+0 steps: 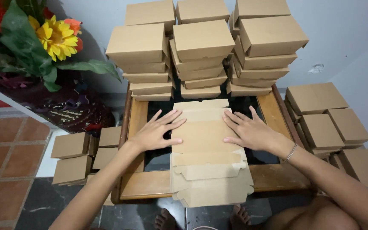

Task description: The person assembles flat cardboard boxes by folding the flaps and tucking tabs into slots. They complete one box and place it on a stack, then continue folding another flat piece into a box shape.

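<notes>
Neither grip is clenched: the left hand (pixel 155 133) and right hand (pixel 250 130) lie released, fingers spread, palms pressing opposite edges of a flat unfolded cardboard box (pixel 205 153). Both forearms reach forward. This sheet rests between them on the wooden table (pixel 150 183), before stacks of folded boxes (pixel 203 47).

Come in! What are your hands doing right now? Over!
Both hands open, left hand and right hand pressing flat cardboard blank. Folded boxes stacked behind.
</notes>
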